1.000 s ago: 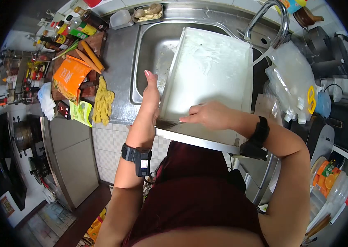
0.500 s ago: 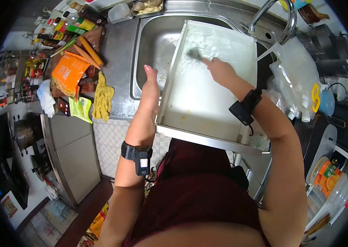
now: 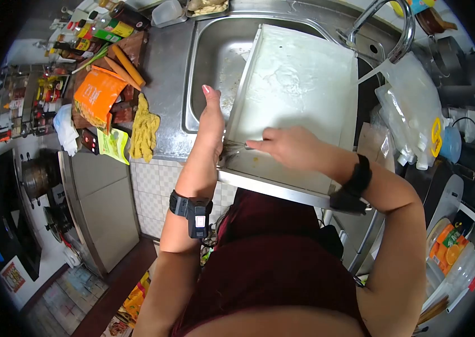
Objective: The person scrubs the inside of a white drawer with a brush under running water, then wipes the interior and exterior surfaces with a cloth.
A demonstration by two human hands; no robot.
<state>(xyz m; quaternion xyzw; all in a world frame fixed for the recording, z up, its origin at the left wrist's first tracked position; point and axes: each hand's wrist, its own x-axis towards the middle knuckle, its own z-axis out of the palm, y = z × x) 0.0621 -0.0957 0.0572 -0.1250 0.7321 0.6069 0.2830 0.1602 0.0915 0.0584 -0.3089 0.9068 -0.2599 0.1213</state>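
A shallow white drawer [image 3: 288,121] with a metal front lies slanted over the right part of the sink, its near end past the counter edge. Wet, foamy streaks mark its far half. My right hand [image 3: 293,147] is closed on a brush [image 3: 233,149] whose grey bristles, blurred, meet the drawer's left wall near the front corner. At that same left side is my left hand [image 3: 211,121], seen edge-on against the outside of the wall. Its thumb points up and away, while most of its other fingers are hidden; it appears to hold the drawer.
The steel sink [image 3: 190,84] has a tap [image 3: 406,36] at the back right. Plastic bags [image 3: 411,106] hang beside it. On the left counter are carrots [image 3: 128,66], an orange packet [image 3: 98,95], a yellow cloth [image 3: 144,130] and several bottles [image 3: 119,18].
My right hand has swept the brush from the drawer's far half toward me and left, to the near left corner. My left hand stays at the drawer's left side.
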